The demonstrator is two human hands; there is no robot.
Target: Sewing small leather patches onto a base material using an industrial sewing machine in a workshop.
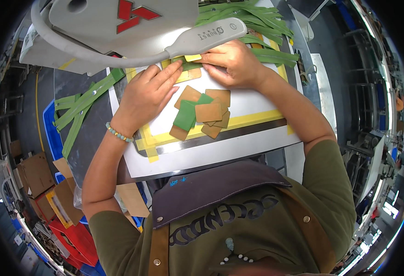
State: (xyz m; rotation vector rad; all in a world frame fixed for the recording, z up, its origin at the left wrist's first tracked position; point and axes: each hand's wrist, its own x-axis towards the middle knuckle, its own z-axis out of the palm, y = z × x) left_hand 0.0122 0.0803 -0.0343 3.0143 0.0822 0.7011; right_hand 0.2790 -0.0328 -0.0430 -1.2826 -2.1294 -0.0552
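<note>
My left hand (149,94) lies with its fingers stretched out flat, the tips at a green strip (192,66) under the machine head. My right hand (234,64) is closed in a pinch at a small yellow piece (193,58) beside that strip. Partly hidden by the fingers and the lamp, the working spot shows no needle. Nearer to me, a loose pile of tan square patches (208,112) and green square patches (185,115) rests on the white work surface (252,101), overlapping one another.
A grey machine head (91,27) and a paddle-shaped lamp (206,37) hang over the work. Green straps lie at the left (84,103) and in a heap at the far right (243,16). Yellow tape (252,118) borders the surface. A blue bin (52,131) and cardboard boxes (35,172) stand left.
</note>
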